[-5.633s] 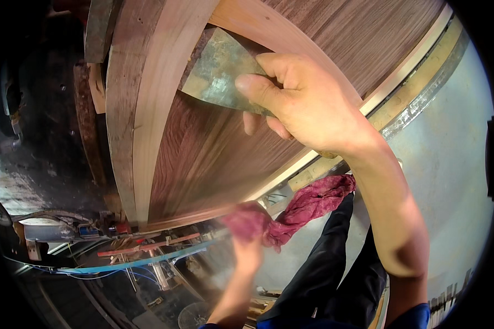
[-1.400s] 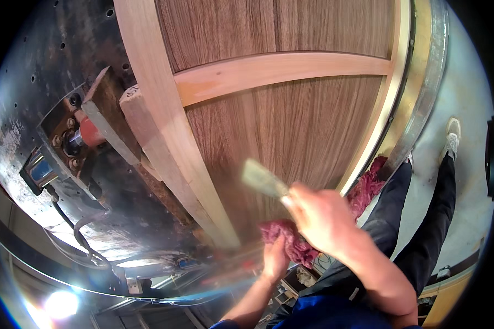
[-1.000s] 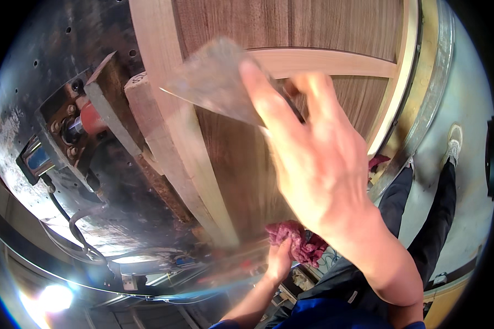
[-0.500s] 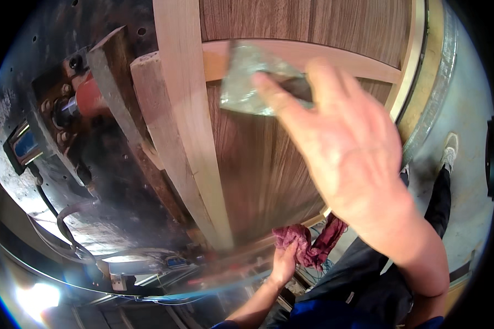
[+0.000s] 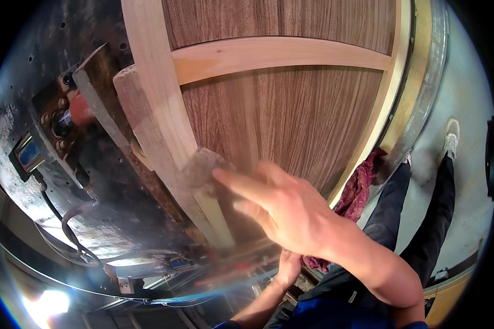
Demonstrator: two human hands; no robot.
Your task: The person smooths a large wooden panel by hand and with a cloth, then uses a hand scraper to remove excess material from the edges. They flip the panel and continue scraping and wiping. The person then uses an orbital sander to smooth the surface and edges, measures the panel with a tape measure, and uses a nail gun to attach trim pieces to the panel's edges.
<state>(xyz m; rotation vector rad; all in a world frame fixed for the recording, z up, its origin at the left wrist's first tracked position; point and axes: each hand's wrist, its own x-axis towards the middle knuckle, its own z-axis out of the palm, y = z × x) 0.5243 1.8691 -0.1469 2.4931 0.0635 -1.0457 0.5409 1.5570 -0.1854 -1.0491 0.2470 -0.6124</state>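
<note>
My right hand [image 5: 288, 211] holds a thin metal scraper plate [image 5: 200, 167] over the pale left stile of a wooden frame; the plate is blurred, so I cannot tell whether it touches. The frame's curved pale rail [image 5: 282, 52] divides brown wood-grain panels [image 5: 280, 120]. Lower down, my left hand [image 5: 288, 268], partly behind my right wrist, holds a crumpled maroon cloth [image 5: 354, 192], which hangs along the frame's lower right edge.
A dark perforated steel bed [image 5: 49, 49] at left carries a red clamping fitting [image 5: 83, 111], hoses [image 5: 66, 225] and weathered blocks [image 5: 140, 107] against the frame. A metal rail [image 5: 422, 109] edges the right side. My legs [image 5: 433, 214] stand on pale floor.
My right hand and scraper have moved down and left from the curved rail to the lower left stile. My left hand still holds the cloth, now more hidden behind the right arm.
</note>
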